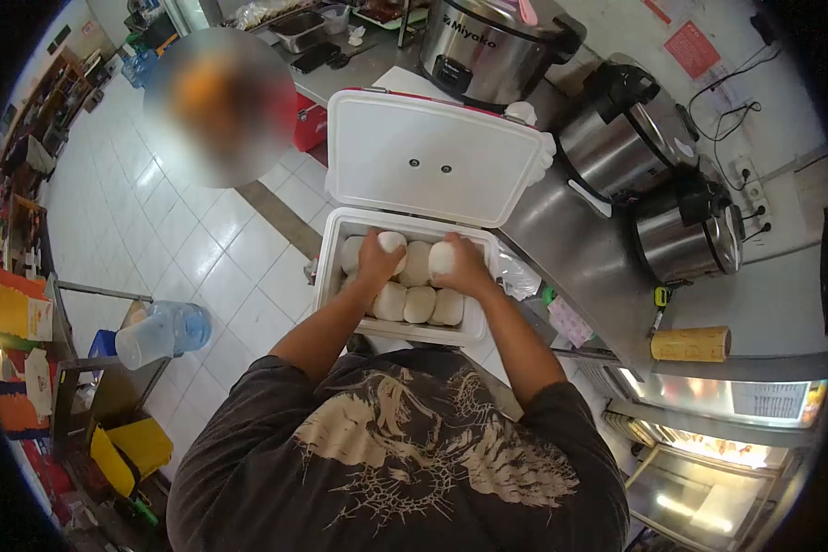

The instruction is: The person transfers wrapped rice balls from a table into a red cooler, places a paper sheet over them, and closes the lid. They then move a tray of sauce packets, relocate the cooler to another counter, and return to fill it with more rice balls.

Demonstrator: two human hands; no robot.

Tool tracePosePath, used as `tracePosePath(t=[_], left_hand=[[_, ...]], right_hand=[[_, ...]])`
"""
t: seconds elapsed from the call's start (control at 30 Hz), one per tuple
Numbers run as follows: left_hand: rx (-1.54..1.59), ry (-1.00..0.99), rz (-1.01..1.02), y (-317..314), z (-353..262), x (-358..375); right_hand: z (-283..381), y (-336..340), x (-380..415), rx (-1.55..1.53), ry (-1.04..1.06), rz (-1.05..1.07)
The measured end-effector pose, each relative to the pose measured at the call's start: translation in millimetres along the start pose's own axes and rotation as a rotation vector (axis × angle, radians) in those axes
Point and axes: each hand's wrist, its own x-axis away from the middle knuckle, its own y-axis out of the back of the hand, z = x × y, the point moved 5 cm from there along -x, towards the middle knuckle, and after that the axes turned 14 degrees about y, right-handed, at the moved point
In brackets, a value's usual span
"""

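Observation:
An open white cooler box [326, 267] stands in front of me, its lid [432, 129] tipped up on the far side. Rounded white bundles [420, 304] fill it in rows; their exact kind does not show. My left hand [375, 261] is closed around one white bundle [392, 242] near the far side of the box. Around another white bundle [442, 258], to the right, the fingers of my right hand [469, 269] are wrapped. Both hands are inside the rim, and other bundles lie between and below them.
A steel counter [561, 253] runs along the right with a large Miyako rice cooker [488, 46] and two more cookers [607, 138]. A yellowish roll [691, 344] lies near its end. A blurred person [216, 106] is at the upper left; a water bottle [190, 327] is at the left.

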Motion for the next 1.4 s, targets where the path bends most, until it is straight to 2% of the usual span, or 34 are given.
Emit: tracePosePath(t=[0.07, 0.17, 0.27, 0.37, 0.47, 0.57, 0.6, 0.7, 0.77, 0.83, 0.87, 0.97, 1.0, 1.03, 1.1, 1.13, 1.17, 1.23, 1.3, 1.37, 1.4], left_hand=[[-0.023, 0.011, -0.033, 11.2, -4.6, -7.6], [-0.135, -0.11, -0.095, 12.0, -0.6, -5.4], [0.031, -0.117, -0.125, 7.0, 12.8, -8.8], [-0.076, 0.005, -0.163, -1.5, 12.2, -7.3], [-0.495, -0.267, -0.471, 2.5, 8.6, 11.5], [-0.23, -0.163, -0.343, 14.3, 19.3, 6.4], [-0.098, -0.078, -0.256, 20.5, 24.4, 4.9], [0.316, 0.15, 0.024, 39.2, 46.8, 6.4], [0.625, 0.261, 0.232, 42.3, 74.2, 9.1], [0.616, 0.257, 0.173, 56.8, 72.0, 25.0], [0.607, 0.261, 0.139, 65.4, 68.4, 38.1], [-0.006, -0.112, -0.251, 90.8, 15.6, 75.2], [-0.11, -0.274, -0.279, 86.6, 16.1, 71.5], [-0.234, -0.364, -0.23, 81.7, 5.4, 71.8], [-0.477, -0.542, -0.115, 64.8, -17.9, 79.6], [-0.632, -0.475, -0.001, 52.2, -11.4, 78.7], [-0.721, -0.444, 0.022, 42.2, -5.3, 76.7], [-0.896, -0.378, 0.053, 20.2, 12.9, 66.8], [-0.873, -0.374, 0.019, 12.6, 16.0, 64.8], [-0.887, -0.334, -0.007, 9.0, 10.5, 67.5], [-0.85, -0.381, -0.022, 12.4, 1.2, 75.9]], right_hand=[[4.5, -22.8, 4.1, 0.215, -0.036, 0.053], [3.7, -28.3, 12.3, 0.277, -0.008, -0.032], [25.4, -21.0, 24.6, 0.424, 0.133, -0.138], [15.9, -17.9, 37.5, 0.186, -0.01, -0.281], [44.5, 8.4, 31.8, 0.045, -0.255, -0.341], [47.9, 3.8, 18.3, -0.142, -0.201, -0.427], [51.8, -3.8, 9.6, -0.363, -0.25, -0.384], [56.7, -47.2, -28.5, -0.494, -0.13, -0.298], [70.4, -75.5, -56.0, -0.404, 0.013, -0.297], [88.2, -97.9, -76.6, -0.55, -0.107, -0.195], [88.0, -106.6, -77.2, -0.423, -0.035, -0.221], [84.0, -121.7, -78.2, -0.107, 0.143, -0.266], [88.7, -113.1, -66.1, -0.039, 0.167, -0.255], [92.5, -101.4, -53.6, 0.031, 0.186, -0.243], [97.2, -57.3, -28.7, -0.024, 0.238, -0.395], [85.3, -39.6, -16.3, -0.013, 0.247, -0.469], [70.4, -18.4, -6.1, 0.001, 0.259, -0.541], [20.7, 33.8, 10.5, -0.08, 0.109, -0.718], [-52.7, 81.0, 17.8, -0.159, -0.236, -0.731], [-113.6, 126.0, 14.1, -0.199, -0.47, -0.77], [-144.8, 138.5, 7.5, -0.38, -0.566, -0.807]])
